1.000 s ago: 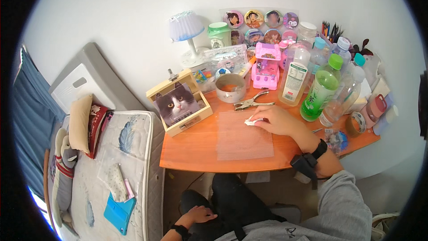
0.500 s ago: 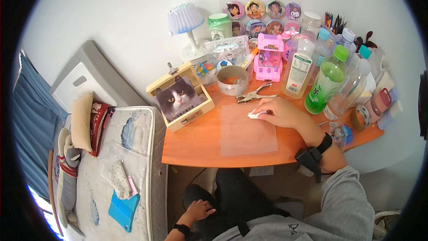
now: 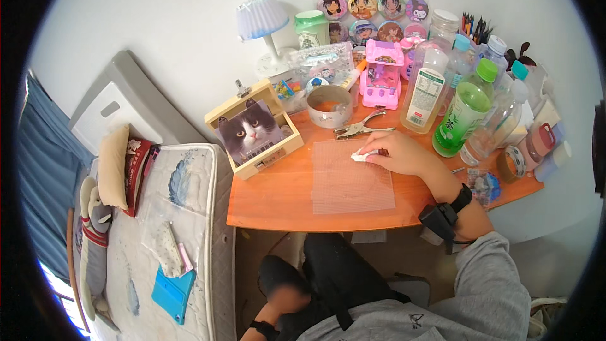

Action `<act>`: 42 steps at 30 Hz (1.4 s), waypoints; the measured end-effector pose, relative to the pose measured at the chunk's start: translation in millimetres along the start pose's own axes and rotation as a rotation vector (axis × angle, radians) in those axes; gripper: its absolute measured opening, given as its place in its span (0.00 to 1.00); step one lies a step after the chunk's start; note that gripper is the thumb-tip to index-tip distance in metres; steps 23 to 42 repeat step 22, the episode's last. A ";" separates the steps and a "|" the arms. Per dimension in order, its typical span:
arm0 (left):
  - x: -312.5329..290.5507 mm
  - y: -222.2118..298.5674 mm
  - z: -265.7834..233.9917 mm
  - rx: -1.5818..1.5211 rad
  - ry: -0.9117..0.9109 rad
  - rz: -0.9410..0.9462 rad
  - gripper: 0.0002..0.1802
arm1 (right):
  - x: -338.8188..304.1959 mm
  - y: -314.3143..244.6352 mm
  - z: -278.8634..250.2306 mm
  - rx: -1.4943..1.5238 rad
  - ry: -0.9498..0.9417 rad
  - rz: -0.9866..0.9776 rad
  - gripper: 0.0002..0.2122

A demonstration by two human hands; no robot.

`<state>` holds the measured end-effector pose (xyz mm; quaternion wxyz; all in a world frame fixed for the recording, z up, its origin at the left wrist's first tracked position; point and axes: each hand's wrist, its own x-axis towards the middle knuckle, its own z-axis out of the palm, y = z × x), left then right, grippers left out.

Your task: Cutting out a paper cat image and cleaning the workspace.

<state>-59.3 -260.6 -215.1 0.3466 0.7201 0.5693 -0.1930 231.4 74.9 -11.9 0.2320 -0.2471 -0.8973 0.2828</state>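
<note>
My right hand (image 3: 404,153) is closed on a crumpled white tissue (image 3: 360,156). It presses the tissue near the upper right part of a clear, fine-gridded plastic sheet (image 3: 350,183) lying on the orange wooden desk (image 3: 271,199). Just beyond the fingers rests a metal hand punch or plier-like tool (image 3: 363,127). Down by my dark-clothed knee, my left hand (image 3: 290,298) is smeared by motion, so its fingers cannot be made out.
A wooden box (image 3: 271,145) with a cat picture stands left of a roll of tape (image 3: 329,108). Behind are a lamp (image 3: 262,22) and a pink toy machine (image 3: 380,76). A green bottle (image 3: 464,110) and other bottles crowd the right. A mattress (image 3: 196,215) adjoins the desk's left.
The left hand, spread on my thigh before, is now blurred by motion near the knee. The right hand has barely shifted and keeps the tissue. The whole view has tilted slightly.
</note>
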 end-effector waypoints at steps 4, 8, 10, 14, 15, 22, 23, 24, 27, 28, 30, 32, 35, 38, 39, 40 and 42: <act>-8.8 0.1 -10.5 0.043 0.135 -0.047 0.28 | -1.8 3.7 -1.6 -0.020 0.010 -0.022 0.09; 1.0 -1.2 -6.4 -0.012 0.178 -0.063 0.28 | -1.1 1.3 0.1 0.017 0.015 0.001 0.08; 4.0 8.7 -15.1 0.065 -0.069 -0.050 0.28 | -0.2 4.7 0.3 0.017 0.025 -0.021 0.08; -1.0 -1.7 -28.2 -0.038 -0.273 -0.101 0.27 | -0.2 2.9 -0.7 0.025 0.037 -0.050 0.08; -2.8 -24.7 -16.5 -0.319 -0.258 -0.001 0.25 | -0.9 -0.3 -3.1 0.025 0.026 -0.052 0.08; -62.0 -58.3 -70.1 -1.358 0.963 0.136 0.16 | 5.7 0.3 3.4 0.268 -0.102 0.161 0.09; -62.0 -58.3 -70.1 -1.358 0.963 0.136 0.16 | 5.7 0.3 3.4 0.268 -0.102 0.161 0.09; -62.0 -58.3 -70.1 -1.358 0.963 0.136 0.16 | 5.7 0.3 3.4 0.268 -0.102 0.161 0.09; -62.0 -58.3 -70.1 -1.358 0.963 0.136 0.16 | 5.7 0.3 3.4 0.268 -0.102 0.161 0.09; -62.0 -58.3 -70.1 -1.358 0.963 0.136 0.16 | 5.7 0.3 3.4 0.268 -0.102 0.161 0.09; -62.0 -58.3 -70.1 -1.358 0.963 0.136 0.16 | 5.7 0.3 3.4 0.268 -0.102 0.161 0.09; -62.0 -58.3 -70.1 -1.358 0.963 0.136 0.16 | 5.7 0.3 3.4 0.268 -0.102 0.161 0.09; -62.0 -58.3 -70.1 -1.358 0.963 0.136 0.16 | 5.7 0.3 3.4 0.268 -0.102 0.161 0.09; -62.0 -58.3 -70.1 -1.358 0.963 0.136 0.16 | 5.7 0.3 3.4 0.268 -0.102 0.161 0.09; -62.0 -58.3 -70.1 -1.358 0.963 0.136 0.16 | 5.7 0.3 3.4 0.268 -0.102 0.161 0.09; -62.0 -58.3 -70.1 -1.358 0.963 0.136 0.16 | 5.7 0.3 3.4 0.268 -0.102 0.161 0.09; -62.0 -58.3 -70.1 -1.358 0.963 0.136 0.16 | 5.7 0.3 3.4 0.268 -0.102 0.161 0.09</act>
